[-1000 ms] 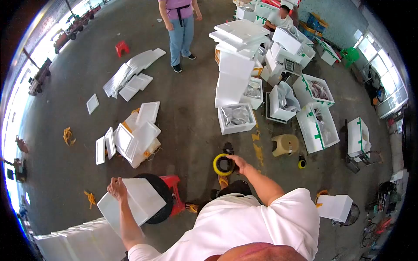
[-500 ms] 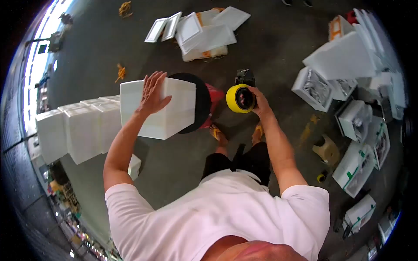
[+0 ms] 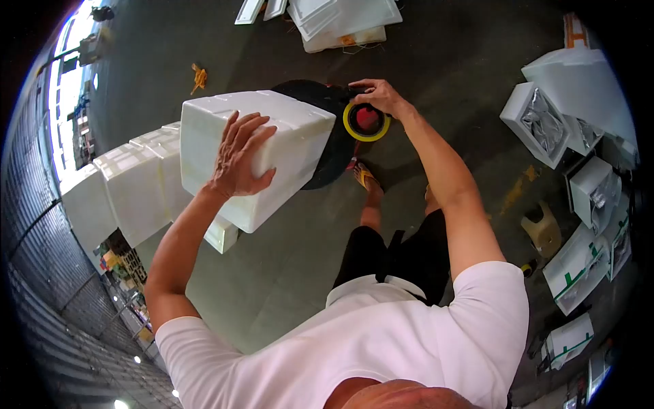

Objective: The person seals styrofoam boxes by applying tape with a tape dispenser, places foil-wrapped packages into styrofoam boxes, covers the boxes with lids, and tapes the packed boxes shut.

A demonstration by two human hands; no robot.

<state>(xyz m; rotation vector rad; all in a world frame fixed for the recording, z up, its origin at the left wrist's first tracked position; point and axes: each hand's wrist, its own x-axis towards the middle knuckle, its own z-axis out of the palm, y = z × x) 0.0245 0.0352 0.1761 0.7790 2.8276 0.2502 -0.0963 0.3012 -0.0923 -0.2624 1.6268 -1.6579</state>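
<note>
A closed white foam box (image 3: 259, 146) is tilted in view, its right end over a black round top (image 3: 327, 170). My left hand (image 3: 242, 157) lies on the side of the box, fingers spread and stretched out. My right hand (image 3: 381, 97) grips a tape dispenser with a yellow-rimmed roll (image 3: 366, 138), close to the right end of the box. Something red shows through the core of the roll. The dispenser's black part is mostly hidden by my fingers. Whether tape is stuck to the box I cannot tell.
More white foam boxes (image 3: 139, 184) stand in a row at the left. White lids (image 3: 347, 17) lie piled ahead. Several foam boxes, some with silvery lining (image 3: 543, 121), lie at the right, near a beige object (image 3: 542, 232). An orange scrap (image 3: 198, 78) is on the floor.
My right hand has brought the tape dispenser forward and left to the box, turning it. The box now appears angled differently, with my left hand lower on its side. The whole view has shifted.
</note>
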